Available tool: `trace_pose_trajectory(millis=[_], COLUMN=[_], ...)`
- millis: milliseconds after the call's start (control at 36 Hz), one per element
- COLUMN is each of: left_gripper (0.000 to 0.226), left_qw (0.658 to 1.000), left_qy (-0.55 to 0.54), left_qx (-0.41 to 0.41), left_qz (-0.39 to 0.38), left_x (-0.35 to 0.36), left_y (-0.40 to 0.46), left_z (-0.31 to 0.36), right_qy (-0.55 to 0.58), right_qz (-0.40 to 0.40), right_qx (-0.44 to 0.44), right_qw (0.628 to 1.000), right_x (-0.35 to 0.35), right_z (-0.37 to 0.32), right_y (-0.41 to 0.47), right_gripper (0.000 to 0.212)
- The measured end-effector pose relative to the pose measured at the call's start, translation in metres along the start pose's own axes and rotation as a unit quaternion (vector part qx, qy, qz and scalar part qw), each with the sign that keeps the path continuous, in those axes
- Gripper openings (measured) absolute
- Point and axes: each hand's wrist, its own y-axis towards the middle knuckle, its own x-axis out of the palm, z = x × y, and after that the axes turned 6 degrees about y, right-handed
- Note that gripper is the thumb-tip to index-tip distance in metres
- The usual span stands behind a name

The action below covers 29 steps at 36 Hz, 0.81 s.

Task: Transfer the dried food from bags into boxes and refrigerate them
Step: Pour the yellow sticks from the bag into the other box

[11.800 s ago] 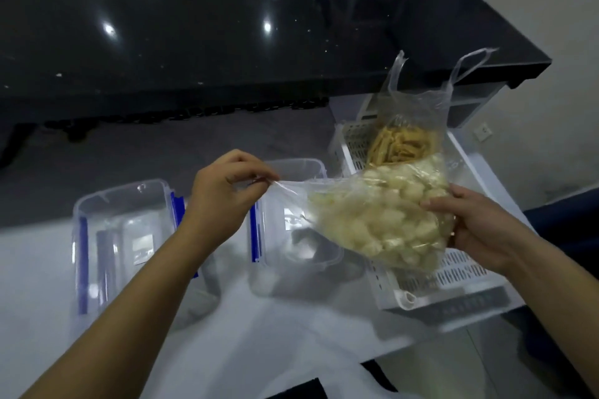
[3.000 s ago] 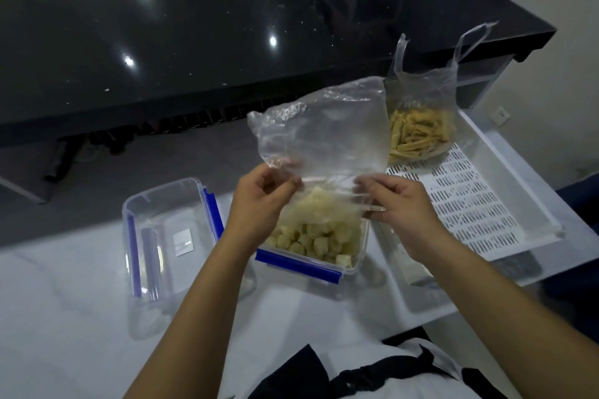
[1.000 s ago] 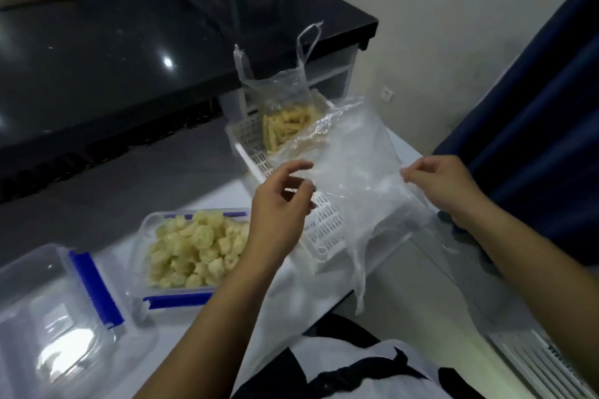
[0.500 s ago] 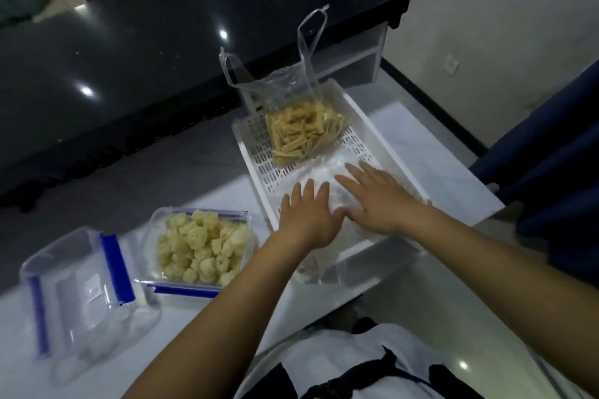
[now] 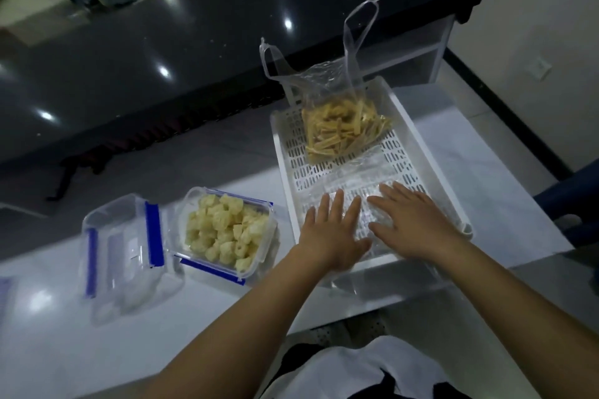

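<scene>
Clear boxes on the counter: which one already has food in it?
The right-hand box, beside the white tray, is filled with pale puffed pieces; the left-hand box holds no food.

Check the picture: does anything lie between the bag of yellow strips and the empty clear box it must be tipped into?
Yes. The filled box of pale chunks sits between the strip bag and the empty box.

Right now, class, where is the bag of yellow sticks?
In the head view, the bag of yellow sticks stands at the far end of the white slotted tray, right of the filled box, beyond both hands.
</scene>
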Motion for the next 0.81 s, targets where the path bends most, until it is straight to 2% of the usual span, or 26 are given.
trace_pose_trajectory(millis=[111,167,222,278,361,417,472,528,583,667,806], left_gripper=[0.084,0.077,0.063,0.044,0.027,0.032,0.044,0.057,0.063,0.052,0.017], left_qw=[0.999,0.995,0.988,0.97,0.918,0.888,0.864,0.86,0.87,0.876,0.847], left_qy=[-0.046,-0.091,-0.14,-0.184,-0.225,-0.169,-0.081,-0.001,0.057,0.106,0.123], left_qx=[0.01,0.027,0.039,0.032,0.005,-0.011,-0.027,-0.054,-0.067,-0.042,0.035], left_qz=[-0.021,-0.01,0.054,0.155,0.326,0.427,0.496,0.507,0.486,0.468,0.515], left_x=[-0.017,-0.036,-0.06,-0.088,-0.13,-0.156,-0.176,-0.191,-0.201,-0.213,-0.233], left_y=[-0.006,-0.011,-0.019,-0.028,-0.036,-0.035,-0.029,-0.02,-0.01,0.003,0.022], left_z=[-0.001,-0.005,-0.014,-0.028,-0.056,-0.076,-0.097,-0.115,-0.129,-0.142,-0.139], right_qy=[-0.005,-0.007,-0.006,0.0,0.01,0.015,0.024,0.03,0.028,0.028,0.041], right_qz=[0.012,0.018,0.021,0.02,0.022,0.028,0.033,0.04,0.053,0.062,0.074], right_qx=[-0.003,-0.004,-0.005,-0.005,-0.006,-0.005,-0.001,-0.002,-0.006,-0.001,0.006], right_qw=[1.0,1.0,1.0,1.0,1.0,0.999,0.999,0.999,0.998,0.998,0.996], right_x=[0.0,0.0,0.0,0.0,0.001,0.001,0.0,-0.001,-0.003,-0.004,-0.004], right_z=[-0.001,-0.002,-0.001,0.0,0.001,0.0,-0.001,-0.002,-0.004,-0.007,-0.007], right_y=[-0.001,-0.001,-0.002,-0.003,-0.004,-0.004,-0.006,-0.008,-0.01,-0.013,-0.013], right_gripper=[0.061,0.06,0.059,0.059,0.058,0.057,0.056,0.053,0.049,0.047,0.048])
